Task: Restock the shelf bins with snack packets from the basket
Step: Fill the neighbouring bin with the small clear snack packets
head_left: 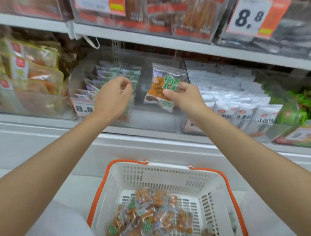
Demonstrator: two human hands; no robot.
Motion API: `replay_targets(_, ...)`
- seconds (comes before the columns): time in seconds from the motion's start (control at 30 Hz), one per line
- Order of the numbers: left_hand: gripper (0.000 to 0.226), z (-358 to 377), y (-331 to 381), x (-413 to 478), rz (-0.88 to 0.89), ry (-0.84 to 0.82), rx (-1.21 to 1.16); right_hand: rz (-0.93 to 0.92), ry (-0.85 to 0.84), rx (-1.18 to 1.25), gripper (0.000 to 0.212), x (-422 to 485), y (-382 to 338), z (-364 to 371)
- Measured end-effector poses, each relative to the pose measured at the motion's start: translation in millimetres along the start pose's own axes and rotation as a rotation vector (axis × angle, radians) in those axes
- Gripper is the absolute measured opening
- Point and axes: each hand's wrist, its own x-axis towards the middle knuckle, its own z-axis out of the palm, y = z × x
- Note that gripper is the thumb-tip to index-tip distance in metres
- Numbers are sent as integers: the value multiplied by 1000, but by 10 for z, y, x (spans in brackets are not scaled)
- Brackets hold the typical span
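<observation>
My right hand (183, 96) pinches a clear snack packet (163, 85) with green lettering and orange pieces, held upright in front of a clear shelf bin (151, 118). My left hand (114, 98) hovers at the left half of that bin, fingers loosely curled and holding nothing, in front of a row of matching packets (116, 74) standing inside. Below, a white basket (172, 174) with orange handles holds several more of the same packets (149, 219).
A bin of white packets (236, 99) sits right of the target bin, green packets (305, 110) farther right. Orange-brown packs (31, 73) fill the left bin. Above, a shelf edge (147, 40) carries bins with 8.8 price tags (254, 17).
</observation>
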Motion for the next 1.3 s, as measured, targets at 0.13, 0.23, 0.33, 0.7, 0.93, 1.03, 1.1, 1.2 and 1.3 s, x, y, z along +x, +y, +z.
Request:
replay_targets(0.13,39,72,-220,523,116,-199,399,171,163,36,31,848,100,175)
replay_targets(0.23,58,172,-359,782,44,-417,535,347,158,133,45,1356,291,330)
replay_targets(0.33,70,263,-500,843,-10,-531,583,354,92,-85,57,1584,485,506)
replay_targets(0.7,71,307,-546,790,49,-490,601,214,77,-286,29,2024,803,818)
replay_targets(0.93,71,288,-510,754,52,-467,594,228,240,-358,48,2291,1014,819)
replay_targets(1.03,70,285,-500,753,49,-465,585,213,307,-393,25,2319,1061,787)
replay_targets(1.1,70,288,-498,751,49,-466,586,239,289,-378,31,2288,1031,793)
replay_targets(1.2,70,289,-505,751,51,-459,582,267,257,-399,60,2269,1045,816)
replay_targets(1.3,70,271,-487,745,48,-445,548,247,301,-453,64,2140,915,795)
